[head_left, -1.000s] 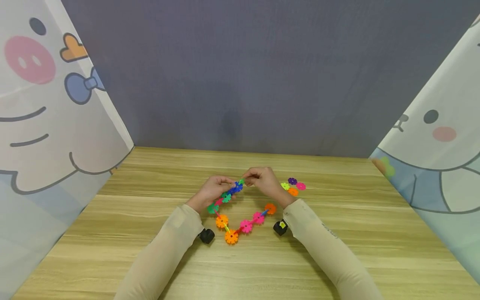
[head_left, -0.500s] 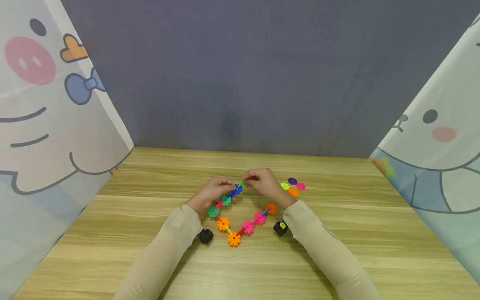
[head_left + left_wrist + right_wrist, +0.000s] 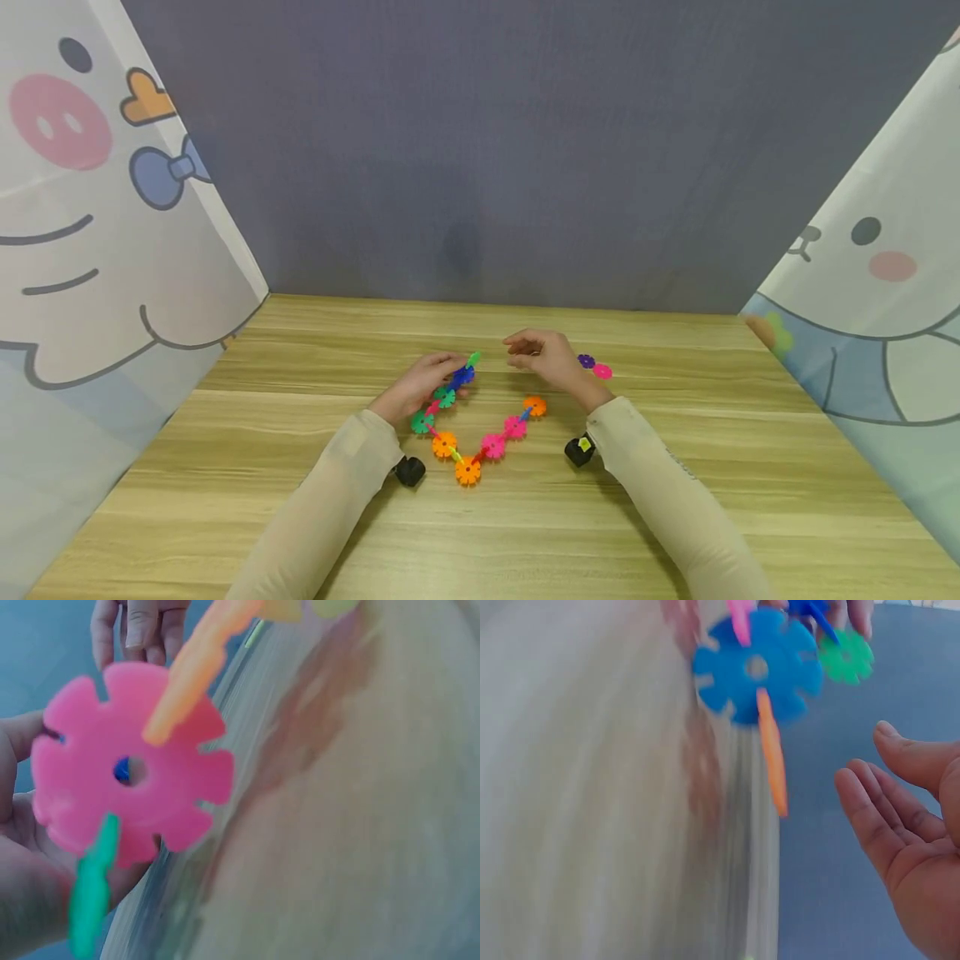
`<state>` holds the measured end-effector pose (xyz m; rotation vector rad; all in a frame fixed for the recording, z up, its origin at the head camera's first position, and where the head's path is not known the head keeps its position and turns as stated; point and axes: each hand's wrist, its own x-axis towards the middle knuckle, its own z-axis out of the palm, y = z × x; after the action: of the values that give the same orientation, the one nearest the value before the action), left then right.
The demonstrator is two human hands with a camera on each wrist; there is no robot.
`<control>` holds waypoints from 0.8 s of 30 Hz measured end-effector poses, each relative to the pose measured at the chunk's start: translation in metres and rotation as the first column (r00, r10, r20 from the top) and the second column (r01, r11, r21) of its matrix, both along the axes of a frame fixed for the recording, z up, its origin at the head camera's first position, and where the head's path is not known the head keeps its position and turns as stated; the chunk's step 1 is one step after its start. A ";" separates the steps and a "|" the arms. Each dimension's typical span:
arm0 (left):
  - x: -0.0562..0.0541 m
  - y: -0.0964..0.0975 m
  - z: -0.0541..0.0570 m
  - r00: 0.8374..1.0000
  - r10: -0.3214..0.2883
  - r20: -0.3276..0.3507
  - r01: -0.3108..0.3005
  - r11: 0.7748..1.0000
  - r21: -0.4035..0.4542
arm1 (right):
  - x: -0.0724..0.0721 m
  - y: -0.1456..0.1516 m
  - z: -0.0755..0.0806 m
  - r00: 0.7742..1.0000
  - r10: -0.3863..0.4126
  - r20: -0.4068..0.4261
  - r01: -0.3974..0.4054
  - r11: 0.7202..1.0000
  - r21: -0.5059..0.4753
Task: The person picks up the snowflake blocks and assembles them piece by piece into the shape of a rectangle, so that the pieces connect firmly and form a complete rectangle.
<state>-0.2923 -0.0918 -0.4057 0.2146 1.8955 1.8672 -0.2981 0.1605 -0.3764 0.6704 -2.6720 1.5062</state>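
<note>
My left hand (image 3: 420,385) grips a chain of slotted plastic flower discs near its far end, by the blue disc (image 3: 464,375). A light green disc (image 3: 473,359) is slotted onto that end and sticks up past the fingers. From there the chain curves toward me through green, orange and pink discs, joined edge-on, up to an orange disc (image 3: 535,407) at its other end. In the left wrist view a pink disc (image 3: 75,765) covers part of the left hand. My right hand (image 3: 551,358) is apart from the chain, fingers relaxed, holding nothing.
Beyond the right wrist, a purple disc (image 3: 586,361) and a loose pink disc (image 3: 602,372) lie on the wooden table (image 3: 675,392). A grey panel (image 3: 480,167) rises at the table's back edge. Printed cloth walls (image 3: 900,350) stand on both sides.
My right hand has let go of the light green disc and moved right, now covering the loose yellow and orange discs. My left hand has shifted slightly left with the chain.
</note>
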 end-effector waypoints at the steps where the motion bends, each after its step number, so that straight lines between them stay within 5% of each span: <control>1: 0.000 -0.001 0.000 1.000 0.001 0.000 -0.001 1.000 -0.004 | -0.001 0.004 0.001 1.000 -0.006 0.003 0.006 1.000 -0.003; 8: 0.002 -0.005 0.004 1.000 0.007 -0.028 -0.008 0.999 -0.043 | -0.012 0.033 0.004 0.998 -0.060 0.037 0.059 0.998 0.022; 16: 0.005 -0.007 0.005 0.997 0.028 -0.069 -0.036 0.992 -0.120 | -0.018 0.060 -0.003 0.993 -0.103 0.063 0.089 0.976 0.198; 24: 0.004 -0.009 0.004 0.998 0.005 -0.056 -0.010 0.996 -0.085 | -0.018 0.077 -0.007 0.990 -0.126 0.056 0.107 0.959 0.262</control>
<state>-0.2883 -0.1003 -0.4021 0.2345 2.0114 1.7982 -0.3163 0.2373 -0.3835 0.4604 -2.9358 1.1889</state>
